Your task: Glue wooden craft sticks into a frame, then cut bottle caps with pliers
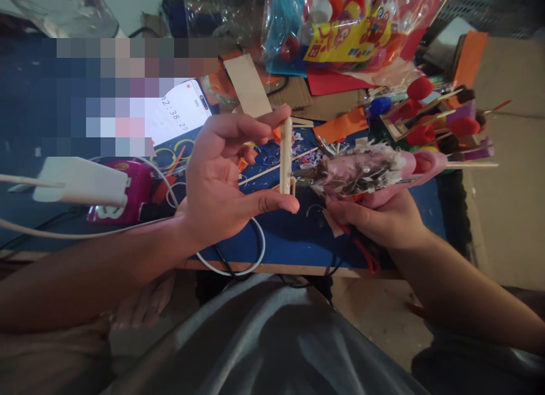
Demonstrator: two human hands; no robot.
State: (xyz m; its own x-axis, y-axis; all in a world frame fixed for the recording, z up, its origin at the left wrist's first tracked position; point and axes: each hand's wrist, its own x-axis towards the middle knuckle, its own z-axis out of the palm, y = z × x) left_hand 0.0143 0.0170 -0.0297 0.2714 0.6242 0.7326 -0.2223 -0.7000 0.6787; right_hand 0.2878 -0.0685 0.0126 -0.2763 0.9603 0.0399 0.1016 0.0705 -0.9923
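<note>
Between thumb and fingertips, my left hand [221,176] holds a small piece made of pale wooden sticks [286,156] by its two ends, upright over the table. My right hand [378,216] is wrapped round a pink hot glue gun [361,171]. Dried glue and scraps coat the front of the gun. Its nozzle points left and is at the lower part of the wooden piece; whether it touches I cannot tell. A glue stick [472,164] juts out of the gun's back end.
A lit phone [181,111] lies at the back left, near a magenta power adapter [138,190] with a white charger [83,185]. A bag of pom-poms [344,26] sits at the back. Stick pieces with red pom-poms [419,88] stand right. A white cable [261,250] loops at the front edge.
</note>
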